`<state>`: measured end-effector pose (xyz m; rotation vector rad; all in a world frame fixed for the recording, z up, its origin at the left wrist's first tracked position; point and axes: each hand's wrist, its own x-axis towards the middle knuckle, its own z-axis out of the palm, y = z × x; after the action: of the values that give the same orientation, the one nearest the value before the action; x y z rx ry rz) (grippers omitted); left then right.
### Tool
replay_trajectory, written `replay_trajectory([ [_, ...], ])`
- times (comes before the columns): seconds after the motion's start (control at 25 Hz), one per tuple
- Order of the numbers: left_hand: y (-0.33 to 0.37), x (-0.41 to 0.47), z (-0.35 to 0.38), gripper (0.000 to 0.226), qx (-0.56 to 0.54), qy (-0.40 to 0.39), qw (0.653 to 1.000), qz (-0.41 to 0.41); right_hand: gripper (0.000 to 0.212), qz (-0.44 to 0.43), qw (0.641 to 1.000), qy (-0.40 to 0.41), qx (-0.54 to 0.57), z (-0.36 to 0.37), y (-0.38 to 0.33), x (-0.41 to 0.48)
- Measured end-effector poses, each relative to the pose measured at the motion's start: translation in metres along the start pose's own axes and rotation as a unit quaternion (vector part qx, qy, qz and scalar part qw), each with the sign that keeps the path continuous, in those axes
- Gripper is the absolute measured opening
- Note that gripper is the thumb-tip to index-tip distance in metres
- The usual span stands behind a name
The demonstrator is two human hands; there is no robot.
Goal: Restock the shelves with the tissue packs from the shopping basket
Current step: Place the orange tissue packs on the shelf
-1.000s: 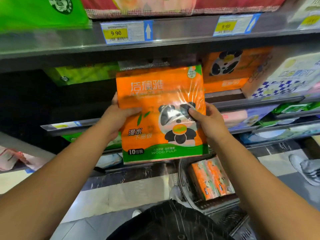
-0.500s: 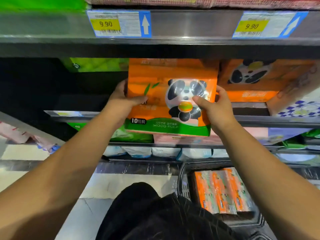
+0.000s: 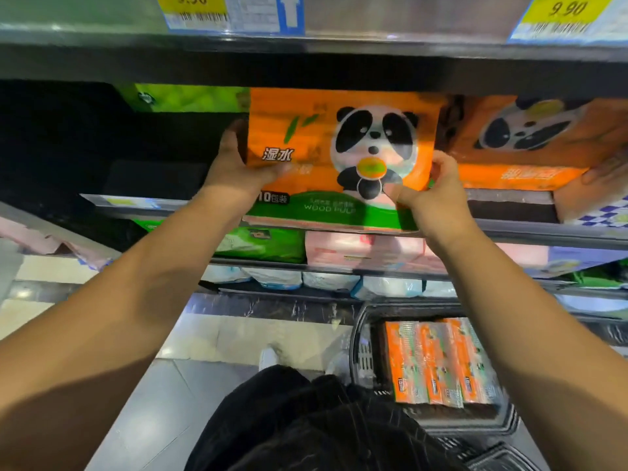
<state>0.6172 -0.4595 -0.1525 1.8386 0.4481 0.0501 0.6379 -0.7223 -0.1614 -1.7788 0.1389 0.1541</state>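
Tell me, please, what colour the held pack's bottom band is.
Green; the head view shows the band best.

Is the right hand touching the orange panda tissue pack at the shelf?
Touching. The head view shows the right hand pinching the tissue pack at its lower right corner; the left hand grips its left edge.

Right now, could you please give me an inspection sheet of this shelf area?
Surface: shelf, with dark space left of the held pack.
Job's things: orange panda tissue pack at the shelf front; three orange packs in the shopping basket.
Clutter: nothing seen.
Hands: left hand and right hand grip the pack's sides.
Cables: nothing seen.
Surroundings: matching pack shelved to the right, price tags above, tiled floor below.
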Motion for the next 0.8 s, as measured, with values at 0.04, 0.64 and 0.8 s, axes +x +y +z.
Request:
replay_trajectory([
  [0.04,0.001,0.005,-0.001,0.079,0.005,0.003,1.0,-0.001,0.066,0.007,1.0,0.005,0.003,0.001,0.001,0.002],
  [0.64,-0.023,0.033,0.008,0.096,-0.064,-0.097,0.991,0.064,0.051,0.0,0.999,0.03,-0.044,0.004,0.002,0.049],
  [0.8,-0.043,0.049,0.011,0.081,-0.03,-0.076,0.99,0.116,0.065,-0.016,0.999,0.044,-0.023,0.022,0.029,0.055],
])
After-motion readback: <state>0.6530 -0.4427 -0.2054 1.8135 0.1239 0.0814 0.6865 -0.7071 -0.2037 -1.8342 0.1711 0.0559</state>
